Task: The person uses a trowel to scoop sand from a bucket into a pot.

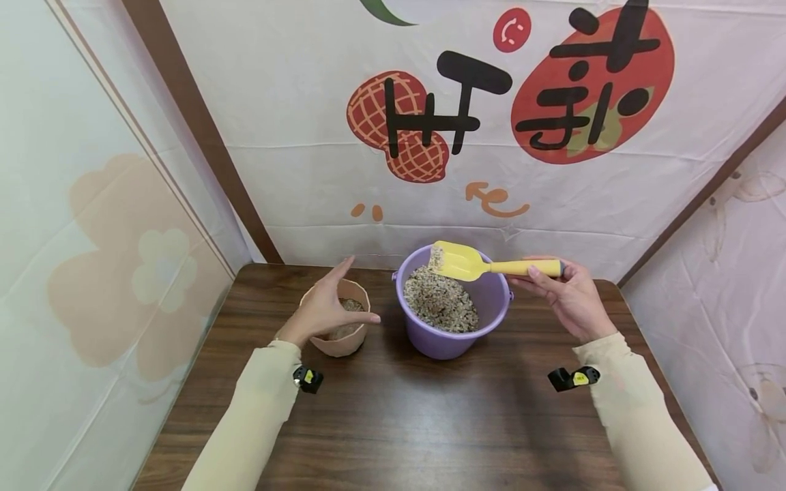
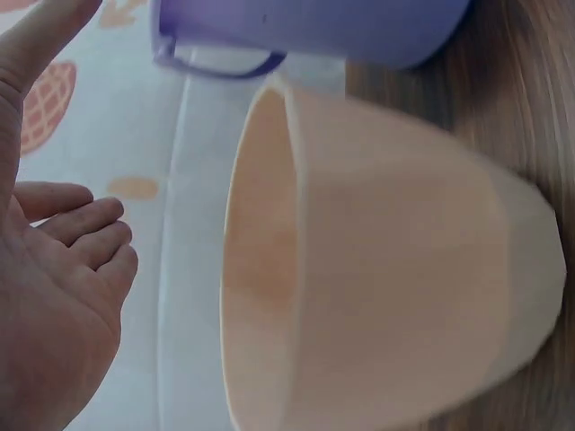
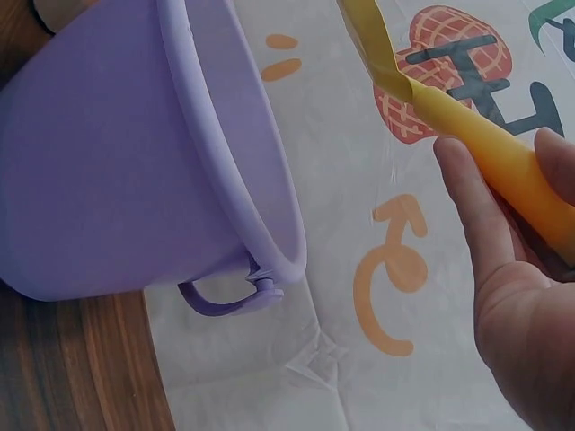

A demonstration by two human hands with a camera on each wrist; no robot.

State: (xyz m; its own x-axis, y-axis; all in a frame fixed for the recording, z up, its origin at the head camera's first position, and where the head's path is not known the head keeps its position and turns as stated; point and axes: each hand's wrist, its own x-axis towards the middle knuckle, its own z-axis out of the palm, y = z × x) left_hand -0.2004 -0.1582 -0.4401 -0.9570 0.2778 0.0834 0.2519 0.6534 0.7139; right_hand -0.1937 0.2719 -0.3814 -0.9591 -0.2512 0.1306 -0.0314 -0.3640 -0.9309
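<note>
My right hand [image 1: 572, 297] grips the handle of a yellow hand shovel [image 1: 462, 262] and holds it over a purple bucket [image 1: 437, 344]. A little pale grainy material clings at the shovel's tip. Inside the bucket lies a heap of coarse, speckled grit [image 1: 439, 300]. Above a peach-coloured pot [image 1: 340, 347] hovers my left hand [image 1: 324, 307], thumb and fingers spread apart and holding nothing. Some brownish material [image 1: 348, 320] shows in the pot, partly covered by the hand. In the left wrist view the pot [image 2: 404, 260] stands apart from the palm.
Pot and bucket stand side by side on a dark wooden table [image 1: 417, 416], near its back edge. Behind them hangs a white printed cloth [image 1: 295, 184], and further cloth panels close off the left and right sides. The bucket's handle [image 3: 225, 305] hangs down its side.
</note>
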